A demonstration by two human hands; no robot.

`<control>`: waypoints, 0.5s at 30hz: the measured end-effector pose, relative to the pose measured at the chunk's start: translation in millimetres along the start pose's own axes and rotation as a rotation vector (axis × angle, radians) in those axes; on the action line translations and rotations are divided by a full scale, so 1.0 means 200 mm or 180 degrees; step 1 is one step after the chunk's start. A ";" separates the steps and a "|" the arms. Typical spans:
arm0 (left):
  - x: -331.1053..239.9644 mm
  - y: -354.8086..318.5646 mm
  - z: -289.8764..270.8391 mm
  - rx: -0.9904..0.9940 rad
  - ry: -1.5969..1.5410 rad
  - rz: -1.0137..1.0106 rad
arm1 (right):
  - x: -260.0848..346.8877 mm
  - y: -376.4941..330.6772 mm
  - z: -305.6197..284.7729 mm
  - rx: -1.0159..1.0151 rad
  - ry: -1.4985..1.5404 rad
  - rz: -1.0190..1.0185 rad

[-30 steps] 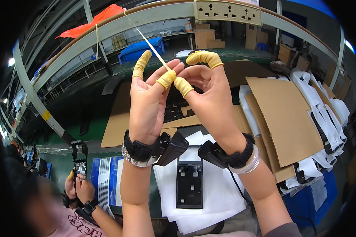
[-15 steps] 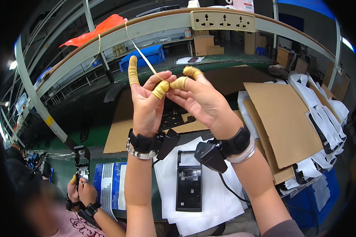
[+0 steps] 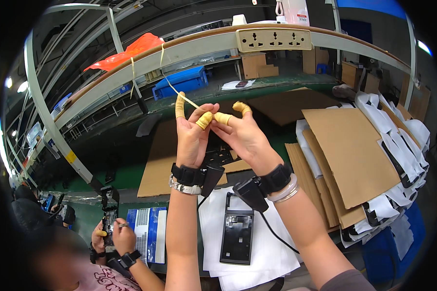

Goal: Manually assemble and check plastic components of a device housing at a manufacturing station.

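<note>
A thin pale-yellow strip (image 3: 168, 82) runs down from the rail into the fingertips of both my hands. My left hand (image 3: 192, 140) pinches its lower end between thumb and fingers, the index finger raised. My right hand (image 3: 251, 143) meets it there, its thumb and fingers closed at the same spot and its index finger lifted. Yellow finger cots cover both thumbs and index fingers. Exactly where the strip ends is hidden by the fingers. Below my wrists a black rectangular plastic frame (image 3: 237, 237) lies on white sheets (image 3: 272, 252).
Cardboard sheets (image 3: 342, 160) and white-wrapped black parts (image 3: 398, 160) are stacked at right. A rail with a socket strip (image 3: 274, 40) crosses ahead, an orange-red bag (image 3: 131, 52) on it. At lower left, a co-worker's hands (image 3: 124, 237) hold a black part beside a blue-and-white stack (image 3: 148, 233).
The view has shifted, so the rail sits lower in the picture. My left index finger has come down beside the strip, which now bends rather than running straight. Both hands stay together.
</note>
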State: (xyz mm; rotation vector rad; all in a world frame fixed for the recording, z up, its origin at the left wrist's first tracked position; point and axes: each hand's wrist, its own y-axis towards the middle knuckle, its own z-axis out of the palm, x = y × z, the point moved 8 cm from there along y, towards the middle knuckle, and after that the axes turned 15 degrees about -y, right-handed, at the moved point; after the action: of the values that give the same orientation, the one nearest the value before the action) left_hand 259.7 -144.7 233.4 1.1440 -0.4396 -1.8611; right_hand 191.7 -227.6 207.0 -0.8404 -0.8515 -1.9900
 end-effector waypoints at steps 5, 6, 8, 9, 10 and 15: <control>-0.01 -0.09 0.08 0.0087 -0.0207 -0.0554 | 0.11 -0.03 -0.08 -0.0351 -0.1645 -0.1171; -0.01 -0.10 0.07 -0.0169 0.0075 -0.0564 | 0.13 -0.05 -0.08 -0.0420 -0.2070 -0.1432; -0.05 -0.14 0.04 -0.0761 0.0896 -0.0537 | 0.18 -0.10 -0.06 -0.0644 -0.2752 -0.1851; -0.09 -0.14 0.00 -0.1020 0.1025 -0.0366 | 0.19 -0.12 -0.05 -0.0638 -0.2746 -0.1841; -0.15 -0.12 0.03 -0.0907 0.1554 0.0102 | 0.21 -0.14 -0.04 -0.0664 -0.2895 -0.2046; -0.28 -0.14 0.38 0.0296 0.3882 0.1532 | 0.25 -0.20 -0.01 -0.0807 -0.3286 -0.2562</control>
State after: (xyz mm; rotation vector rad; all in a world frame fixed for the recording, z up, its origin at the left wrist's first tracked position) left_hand 193.0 -93.6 284.0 1.7852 -0.0599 -0.5246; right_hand 133.9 -230.3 235.4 -1.9899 -1.7334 -2.3054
